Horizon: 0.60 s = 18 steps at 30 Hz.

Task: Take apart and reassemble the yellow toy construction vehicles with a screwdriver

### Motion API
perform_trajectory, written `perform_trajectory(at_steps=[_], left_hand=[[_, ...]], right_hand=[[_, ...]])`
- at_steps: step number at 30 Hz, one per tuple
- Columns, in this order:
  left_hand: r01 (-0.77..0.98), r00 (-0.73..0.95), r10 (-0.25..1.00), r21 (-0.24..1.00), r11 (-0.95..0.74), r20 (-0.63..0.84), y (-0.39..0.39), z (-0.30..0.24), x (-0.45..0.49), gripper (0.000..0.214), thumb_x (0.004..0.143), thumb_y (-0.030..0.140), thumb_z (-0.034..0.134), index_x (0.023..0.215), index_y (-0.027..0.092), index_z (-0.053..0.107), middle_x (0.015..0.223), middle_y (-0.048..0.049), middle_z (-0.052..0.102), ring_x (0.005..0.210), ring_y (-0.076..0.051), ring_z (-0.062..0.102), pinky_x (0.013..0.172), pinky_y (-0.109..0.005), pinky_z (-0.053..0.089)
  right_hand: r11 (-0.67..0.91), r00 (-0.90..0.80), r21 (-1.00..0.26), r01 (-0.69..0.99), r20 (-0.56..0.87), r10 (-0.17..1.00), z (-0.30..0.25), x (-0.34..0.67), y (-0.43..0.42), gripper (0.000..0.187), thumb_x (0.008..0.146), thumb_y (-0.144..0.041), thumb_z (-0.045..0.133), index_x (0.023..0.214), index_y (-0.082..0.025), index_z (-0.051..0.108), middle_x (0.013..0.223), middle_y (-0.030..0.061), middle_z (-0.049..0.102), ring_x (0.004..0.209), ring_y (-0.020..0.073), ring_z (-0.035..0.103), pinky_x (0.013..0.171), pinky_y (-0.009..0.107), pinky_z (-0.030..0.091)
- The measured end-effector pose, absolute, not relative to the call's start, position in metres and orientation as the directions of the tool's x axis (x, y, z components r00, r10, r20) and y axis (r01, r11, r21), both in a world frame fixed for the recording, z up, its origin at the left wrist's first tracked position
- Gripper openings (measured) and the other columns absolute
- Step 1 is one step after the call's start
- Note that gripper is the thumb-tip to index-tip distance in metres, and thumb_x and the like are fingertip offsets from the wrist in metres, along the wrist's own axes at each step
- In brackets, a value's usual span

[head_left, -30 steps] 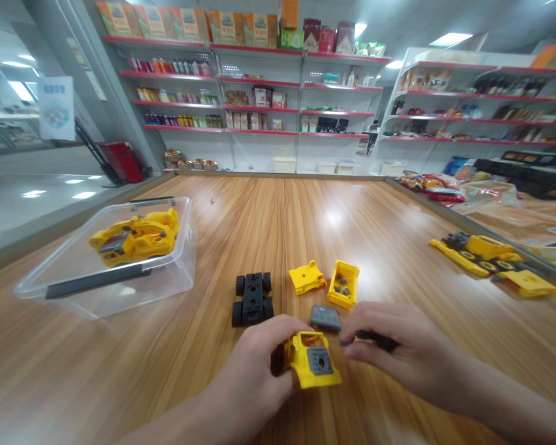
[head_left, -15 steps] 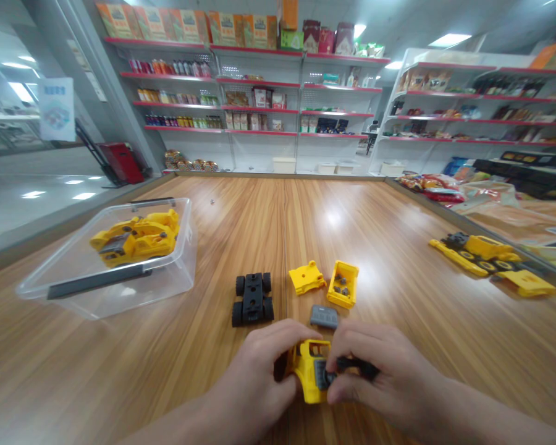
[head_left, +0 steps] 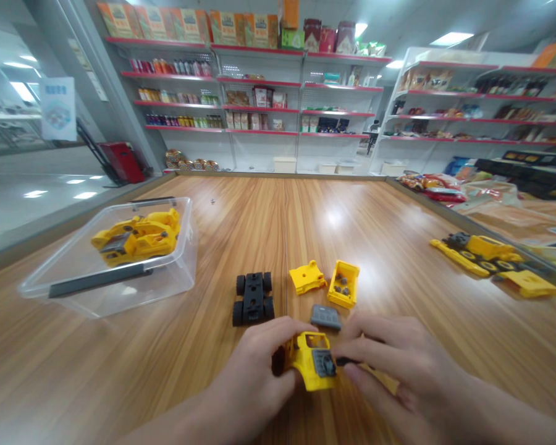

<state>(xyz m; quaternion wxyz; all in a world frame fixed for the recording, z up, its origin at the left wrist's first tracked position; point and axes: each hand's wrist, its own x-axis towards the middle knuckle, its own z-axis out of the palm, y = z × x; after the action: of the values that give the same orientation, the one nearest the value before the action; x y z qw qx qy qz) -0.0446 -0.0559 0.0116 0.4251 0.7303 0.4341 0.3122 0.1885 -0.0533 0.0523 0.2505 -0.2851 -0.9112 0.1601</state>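
My left hand (head_left: 257, 364) is closed around a yellow toy truck cab (head_left: 322, 380), tilted with its window opening upward and a grey grille (head_left: 324, 363) facing right. Just right of the cab, my right hand (head_left: 398, 364) pinches a small black stick-like piece (head_left: 346, 360), most of it hidden by the fingers. Beyond the hands lie a grey toy panel (head_left: 325, 316), a yellow dump bed (head_left: 343, 275) with several small dark pieces inside, and a flat yellow part (head_left: 307, 277). A black wheeled chassis (head_left: 253, 296) stands to their left.
On the left is a clear plastic box (head_left: 167, 287) with yellow toy vehicles (head_left: 134, 241). More yellow and black toy parts (head_left: 486, 253) lie near the right edge of the wooden table (head_left: 204, 383). A tiny piece (head_left: 212, 201) lies far off; stocked shelves (head_left: 259, 111) stand behind.
My right hand has drawn back to the right, so the grey grille is uncovered and the black piece is apart from it. The cab has turned slightly in my left hand.
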Motion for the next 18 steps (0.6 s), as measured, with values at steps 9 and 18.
perform_trajectory(at_steps=[9, 18], left_hand=[[0.389, 0.417, 0.904, 0.88, -0.272, 0.095, -0.0546, 0.0138, -0.0444, 0.049, 0.069, -0.001, 0.054, 0.108, 0.024, 0.068, 0.098, 0.0002, 0.07, 0.087, -0.017, 0.063, 0.078, -0.029, 0.048], [0.39, 0.432, 0.89, 0.859, -0.331, 0.146, -0.0547, 0.0149, -0.0446, 0.049, 0.067, -0.004, 0.054, 0.108, 0.022, 0.067, 0.099, -0.0016, 0.07, 0.089, -0.018, 0.063, 0.081, -0.031, 0.049]], right_hand=[[0.799, -0.718, -0.391, 0.457, 0.368, 0.591, 0.052, 0.1869, -0.056, 0.017, 0.089, -0.011, 0.05, 0.096, -0.017, 0.064, 0.084, 0.0057, 0.057, 0.071, 0.0161, 0.053, 0.061, 0.03, 0.041], [0.767, -0.714, -0.403, 0.5, 0.31, 0.628, 0.0517, 0.1859, -0.0566, 0.018, 0.09, -0.012, 0.049, 0.089, -0.017, 0.066, 0.081, 0.0055, 0.057, 0.07, 0.016, 0.053, 0.059, 0.03, 0.039]])
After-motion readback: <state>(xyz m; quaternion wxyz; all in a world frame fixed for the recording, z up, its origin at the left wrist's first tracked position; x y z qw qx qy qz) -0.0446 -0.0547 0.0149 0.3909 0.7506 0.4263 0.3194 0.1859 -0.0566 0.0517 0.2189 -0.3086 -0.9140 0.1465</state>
